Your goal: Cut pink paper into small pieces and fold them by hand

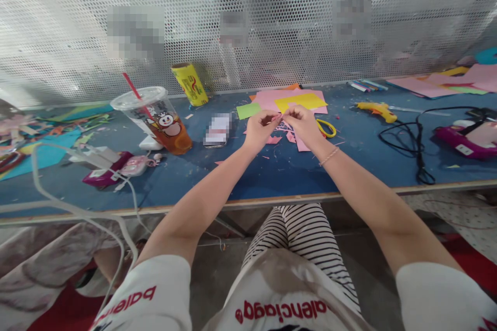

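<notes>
My left hand (261, 127) and my right hand (303, 125) meet above the middle of the table, fingertips pinched together. Between them is a small piece of pink paper (278, 116), mostly covered by the fingers. Under and around the hands lie pink paper scraps (274, 140) and thin cuttings. Yellow-handled scissors (326, 128) rest just beside my right hand, their blades hidden. Just beyond the hands are sheets of coloured paper, with a yellow sheet (302, 102) on top of pink ones and a green sheet (248, 110) to the left.
A phone (217, 130), a drink cup (165, 123) with a straw and a yellow tube (191, 84) stand or lie left. Power strips (106, 170) and white cables crowd the left edge. A yellow glue gun (376, 111) with a black cord lies right. Perforated metal (272, 20) closes the back.
</notes>
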Demonstrator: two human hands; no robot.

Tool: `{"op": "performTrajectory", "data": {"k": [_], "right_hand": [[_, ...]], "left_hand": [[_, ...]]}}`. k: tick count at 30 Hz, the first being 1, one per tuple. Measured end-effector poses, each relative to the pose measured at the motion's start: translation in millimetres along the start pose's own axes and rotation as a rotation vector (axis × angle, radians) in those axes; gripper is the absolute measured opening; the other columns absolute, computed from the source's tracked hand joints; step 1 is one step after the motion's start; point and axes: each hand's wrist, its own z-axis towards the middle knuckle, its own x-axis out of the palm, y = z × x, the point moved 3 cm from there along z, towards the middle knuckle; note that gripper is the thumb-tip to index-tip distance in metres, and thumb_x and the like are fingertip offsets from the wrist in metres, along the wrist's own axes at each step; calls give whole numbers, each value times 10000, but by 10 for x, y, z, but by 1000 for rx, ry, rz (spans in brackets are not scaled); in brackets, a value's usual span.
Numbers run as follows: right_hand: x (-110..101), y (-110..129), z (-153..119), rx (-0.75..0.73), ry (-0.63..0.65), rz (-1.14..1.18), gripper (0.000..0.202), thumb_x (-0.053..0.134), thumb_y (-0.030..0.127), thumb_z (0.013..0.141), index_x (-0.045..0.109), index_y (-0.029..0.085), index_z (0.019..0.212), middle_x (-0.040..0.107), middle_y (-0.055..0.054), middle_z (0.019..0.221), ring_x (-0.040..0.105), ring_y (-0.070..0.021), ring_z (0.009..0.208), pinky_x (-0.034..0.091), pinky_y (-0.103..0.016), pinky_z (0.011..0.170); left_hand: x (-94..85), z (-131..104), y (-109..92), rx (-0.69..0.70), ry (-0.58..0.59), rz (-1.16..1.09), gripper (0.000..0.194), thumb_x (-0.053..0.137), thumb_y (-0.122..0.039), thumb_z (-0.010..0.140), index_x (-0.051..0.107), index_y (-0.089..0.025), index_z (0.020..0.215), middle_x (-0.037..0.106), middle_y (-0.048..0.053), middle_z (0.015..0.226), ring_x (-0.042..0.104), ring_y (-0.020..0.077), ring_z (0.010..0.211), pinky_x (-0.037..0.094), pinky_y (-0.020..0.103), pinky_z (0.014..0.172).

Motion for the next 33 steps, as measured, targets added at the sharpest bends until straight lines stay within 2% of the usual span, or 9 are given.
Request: {"op": "performTrajectory", "data": {"k": [10,16,21,25,33], "right_hand": [[-5,-56,22,76,-10,103,42,595,213,626,574,176,624,549,18,617,472,-102,593,364,-276,595],[24,-79,4,215,78,257,29,571,202,589,570,176,602,456,46,525,358,-71,503,270,-250,505],[37,-139,-2,323,132,351,81,598,219,569,532,182,595,439,40,530,369,-73,501,266,-242,489],[35,-137,-3,363,144,379,155,623,221,547,477,190,589,412,46,537,357,-72,503,265,-243,486],[50,-76,-50,549,128,475,265,637,172,519,427,204,679,445,31,620,432,-101,580,308,-258,522]], "left_hand": [[-9,-35,-70,117,-7,236,147,664,-232,709,666,-190,850,677,39,853,625,128,772,495,275,744],[-27,-39,-84,252,24,436,122,599,-208,764,688,-226,845,678,47,860,607,140,779,475,293,761],[-36,-23,-96,342,53,467,129,583,-196,777,689,-241,833,676,50,853,602,155,843,454,307,806],[-30,-29,-99,344,92,478,137,565,-202,791,682,-246,849,675,51,877,598,162,877,446,320,834],[-21,-40,-87,325,86,491,121,577,-228,786,683,-228,844,676,48,845,597,144,780,457,293,770]]}}
